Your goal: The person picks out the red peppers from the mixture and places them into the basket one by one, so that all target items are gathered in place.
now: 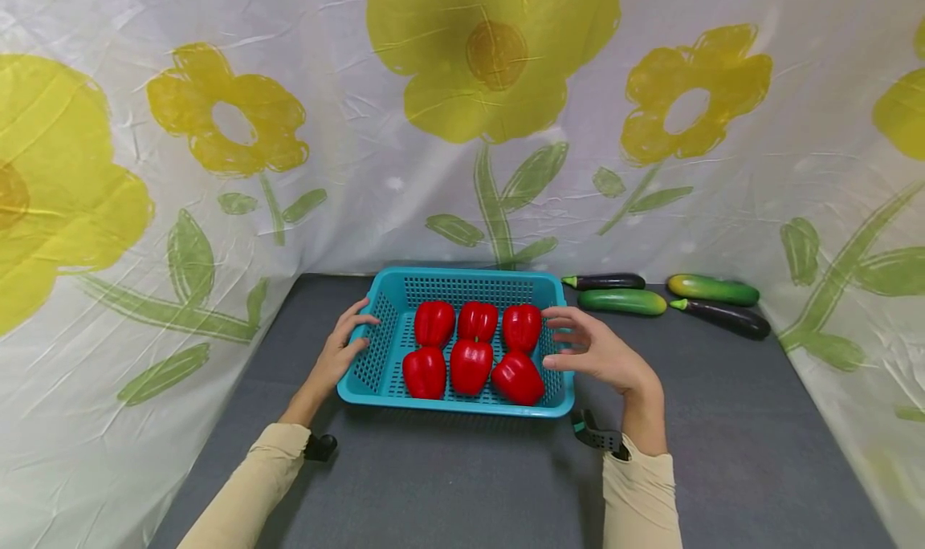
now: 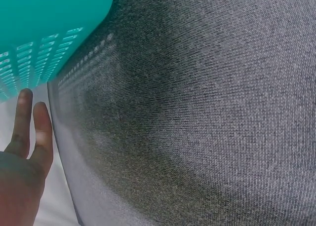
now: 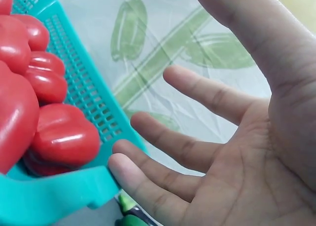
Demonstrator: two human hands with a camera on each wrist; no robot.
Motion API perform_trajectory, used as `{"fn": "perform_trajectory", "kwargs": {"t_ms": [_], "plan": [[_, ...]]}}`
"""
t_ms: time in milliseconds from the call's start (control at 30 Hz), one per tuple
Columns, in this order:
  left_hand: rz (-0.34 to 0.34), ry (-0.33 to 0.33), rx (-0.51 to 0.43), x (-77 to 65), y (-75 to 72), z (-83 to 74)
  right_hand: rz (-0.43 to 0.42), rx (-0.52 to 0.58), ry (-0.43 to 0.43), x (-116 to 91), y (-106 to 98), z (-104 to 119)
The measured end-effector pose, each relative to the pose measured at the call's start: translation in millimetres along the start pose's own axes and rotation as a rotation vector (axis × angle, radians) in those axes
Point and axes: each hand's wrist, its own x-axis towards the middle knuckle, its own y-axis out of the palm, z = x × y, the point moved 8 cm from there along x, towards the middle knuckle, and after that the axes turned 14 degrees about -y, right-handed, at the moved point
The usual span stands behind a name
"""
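Note:
A turquoise perforated plastic basket (image 1: 455,406) stands on the dark table, holding several red bell peppers (image 1: 471,368) in two rows. At the basket's left end is my left hand (image 1: 338,352), fingertips overlapping the rim in the head view. Two of its straight fingers (image 2: 23,120) show beside the basket's slotted wall in the left wrist view. My right hand (image 1: 603,355) is at the opposite end, fingers spread and palm facing the basket, holding nothing. In the right wrist view its lower fingertips (image 3: 126,169) are right at the rim.
Right of the basket, near the back edge, lie two dark eggplants (image 1: 726,318) and two green, yellow-tipped zucchini-like vegetables (image 1: 621,301). A white sheet with painted yellow flowers (image 1: 499,55) hangs behind and along both sides of the grey-black table (image 1: 448,485).

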Motion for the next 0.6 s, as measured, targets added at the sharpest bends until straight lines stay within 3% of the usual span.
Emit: {"fn": "perform_trajectory", "kwargs": {"t_ms": [67,300,433,600], "plan": [[0.003,0.009,0.009,-3.1,-0.6,-10.8,-0.008,-0.008,-0.010,-1,-2,1],[0.008,0.014,0.026,-5.1,-1.7,-17.5,-0.065,-0.008,-0.043,-6,-14,2],[0.008,0.036,0.052,-2.0,-3.5,-11.1,-0.149,-0.037,-0.064,-12,-29,1],[-0.027,0.016,0.082,-2.7,-13.7,4.4,-0.229,-0.111,-0.102,-23,-46,0]]}}
